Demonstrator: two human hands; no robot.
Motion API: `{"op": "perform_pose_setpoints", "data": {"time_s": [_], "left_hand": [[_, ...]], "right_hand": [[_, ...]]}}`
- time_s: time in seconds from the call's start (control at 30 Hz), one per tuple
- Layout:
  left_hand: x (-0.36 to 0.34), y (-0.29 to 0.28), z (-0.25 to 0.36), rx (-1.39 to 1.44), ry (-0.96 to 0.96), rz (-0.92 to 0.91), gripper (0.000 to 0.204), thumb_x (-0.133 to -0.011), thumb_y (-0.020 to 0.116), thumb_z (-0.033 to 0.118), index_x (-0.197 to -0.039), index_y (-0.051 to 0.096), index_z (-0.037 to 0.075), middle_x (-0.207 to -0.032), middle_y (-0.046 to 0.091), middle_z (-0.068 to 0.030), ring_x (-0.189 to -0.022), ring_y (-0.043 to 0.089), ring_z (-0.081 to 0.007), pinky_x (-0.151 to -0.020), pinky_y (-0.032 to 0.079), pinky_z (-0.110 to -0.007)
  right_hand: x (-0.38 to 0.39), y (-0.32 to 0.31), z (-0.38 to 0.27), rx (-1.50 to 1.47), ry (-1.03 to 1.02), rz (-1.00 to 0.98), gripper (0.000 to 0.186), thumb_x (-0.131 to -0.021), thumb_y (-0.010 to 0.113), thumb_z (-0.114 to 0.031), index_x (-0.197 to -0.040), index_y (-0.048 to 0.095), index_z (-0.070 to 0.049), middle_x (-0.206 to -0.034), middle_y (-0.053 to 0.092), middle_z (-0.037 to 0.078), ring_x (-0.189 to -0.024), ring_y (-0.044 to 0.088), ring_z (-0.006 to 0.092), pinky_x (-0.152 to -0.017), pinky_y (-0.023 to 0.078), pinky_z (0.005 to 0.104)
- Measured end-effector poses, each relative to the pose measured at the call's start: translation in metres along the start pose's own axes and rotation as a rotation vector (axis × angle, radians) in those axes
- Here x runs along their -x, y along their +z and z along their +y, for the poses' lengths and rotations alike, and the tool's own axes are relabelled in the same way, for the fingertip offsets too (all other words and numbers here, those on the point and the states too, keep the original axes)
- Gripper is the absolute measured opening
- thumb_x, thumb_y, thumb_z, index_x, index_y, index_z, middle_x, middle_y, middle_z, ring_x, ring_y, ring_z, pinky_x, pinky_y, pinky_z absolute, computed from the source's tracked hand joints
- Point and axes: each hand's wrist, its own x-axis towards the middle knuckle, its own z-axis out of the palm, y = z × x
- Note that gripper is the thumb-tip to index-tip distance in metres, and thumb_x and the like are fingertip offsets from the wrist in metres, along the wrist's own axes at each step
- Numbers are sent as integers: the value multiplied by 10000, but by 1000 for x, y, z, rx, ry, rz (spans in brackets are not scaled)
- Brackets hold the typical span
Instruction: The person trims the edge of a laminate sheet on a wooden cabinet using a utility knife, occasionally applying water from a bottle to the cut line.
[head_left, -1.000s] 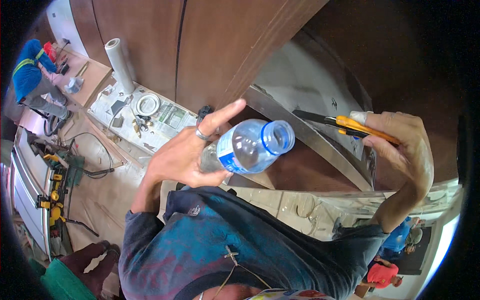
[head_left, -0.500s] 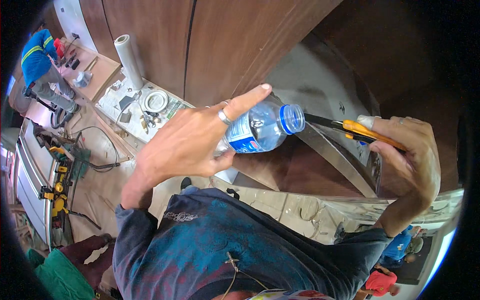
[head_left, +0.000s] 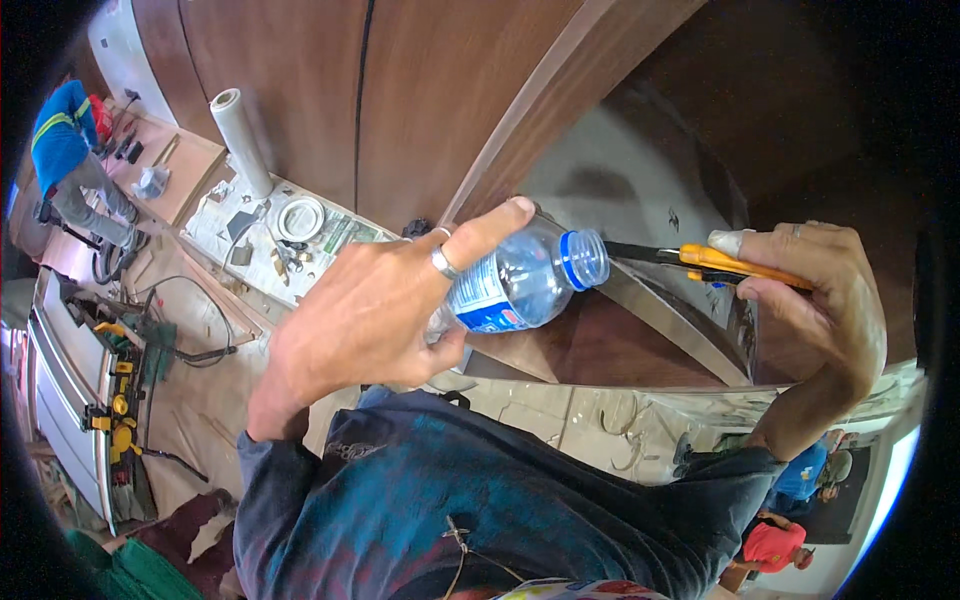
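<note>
A clear plastic bottle with a blue label and a blue neck ring lies tilted in my left hand, its uncapped mouth facing right. My fingers and thumb wrap round its body, and a ring shows on one finger. On the other side, my right hand grips a yellow and black utility knife, thumb along the handle. The knife's dark blade points left and its tip reaches the rim of the bottle's mouth; whether it touches or passes behind cannot be made out.
Curved brown wood panels rise ahead, with a grey recess beyond the bottle. Back left, a paper-covered board bears a roll of film and a tape roll. A person in blue bends at far left; others stand lower right.
The view has shifted slightly, so the background sits a little differently. Both hands keep their grips, with bottle and knife in nearly the same place.
</note>
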Motion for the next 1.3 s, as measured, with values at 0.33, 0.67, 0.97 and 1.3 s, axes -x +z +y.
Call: {"op": "perform_pose_setpoints", "data": {"time_s": [0.33,0.67,0.97,1.3], "left_hand": [[0,-7,-3,31,47,-33,944,-677,689,121,-1540,313,191,-925,693,-238,-692,672,-425,-613,531,-486],[-4,-16,-5,59,29,-130,952,-640,706,173,-1518,340,140,-1086,660,-217,-848,671,-432,-717,544,-481],[-4,-19,-6,83,26,-119,939,-649,695,138,-1520,345,166,-913,663,-214,-754,662,-438,-660,532,-486],[-7,-20,-12,78,13,-202,1007,-623,755,159,-1535,330,134,-1268,648,-195,-972,679,-432,-804,575,-452]], "right_hand": [[-10,-13,-10,57,-34,-53,296,-782,778,-141,-1048,754,-11,-833,744,157,-612,642,220,-593,452,351],[-3,-25,11,-194,80,-14,389,-845,760,-207,-1164,711,10,-904,740,161,-691,683,184,-654,504,301],[-38,0,5,-218,-26,50,336,-802,776,-137,-1083,738,42,-891,746,226,-709,729,226,-634,535,296],[-62,8,7,-223,-211,-38,297,-834,726,-39,-1113,696,56,-958,733,272,-830,763,318,-727,612,359]]}}
